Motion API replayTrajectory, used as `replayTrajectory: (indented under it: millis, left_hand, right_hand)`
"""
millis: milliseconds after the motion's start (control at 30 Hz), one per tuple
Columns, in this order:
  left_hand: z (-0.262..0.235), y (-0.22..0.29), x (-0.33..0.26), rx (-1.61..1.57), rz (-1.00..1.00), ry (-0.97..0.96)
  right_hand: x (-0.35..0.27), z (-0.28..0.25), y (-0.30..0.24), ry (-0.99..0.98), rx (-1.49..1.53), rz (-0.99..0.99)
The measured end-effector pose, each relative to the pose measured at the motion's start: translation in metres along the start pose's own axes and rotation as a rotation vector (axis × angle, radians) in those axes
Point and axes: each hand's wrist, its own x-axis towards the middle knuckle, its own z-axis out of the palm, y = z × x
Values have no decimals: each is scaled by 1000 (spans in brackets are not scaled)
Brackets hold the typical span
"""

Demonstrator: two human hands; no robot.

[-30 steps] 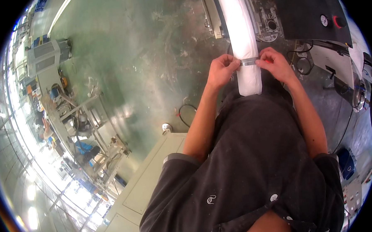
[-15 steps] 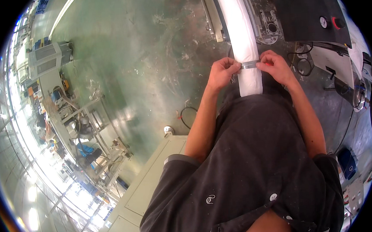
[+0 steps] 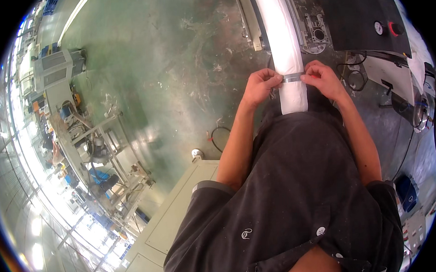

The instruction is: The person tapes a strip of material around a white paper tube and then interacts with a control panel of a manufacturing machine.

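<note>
A long white sleeve-like roll (image 3: 279,31) runs from the top of the view down to my waist. Across it, near its close end, lies a narrow grey metallic band (image 3: 292,78). Thumb and fingers of my left hand (image 3: 263,85) are pinched at the band's left end. At its right end my right hand (image 3: 323,79) pinches in the same way, with a small bit of red showing by the fingers. The underside of the roll and whatever passes beneath it are hidden.
Metal rails (image 3: 250,18) flank the roll. Right of it stands a black panel (image 3: 359,18) with a gauge (image 3: 378,28) and a red knob (image 3: 396,28). A pale cabinet (image 3: 181,196) is at my left elbow. Frames and machinery (image 3: 106,150) stand farther left on the green floor.
Almost nothing differs. The band sits slightly lower and looks a little wider between my hands, which stay in the same place.
</note>
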Motion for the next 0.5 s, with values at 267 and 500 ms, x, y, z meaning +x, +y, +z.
replayTrajectory:
  millis: [267,500]
  left_hand:
    - [-8,15,10,198,54,-32]
    - [-10,7,8,127,51,-55]
  right_hand:
    - [0,-5,-5,-11,-27,15]
    - [-4,0,-10,40,-29,-10]
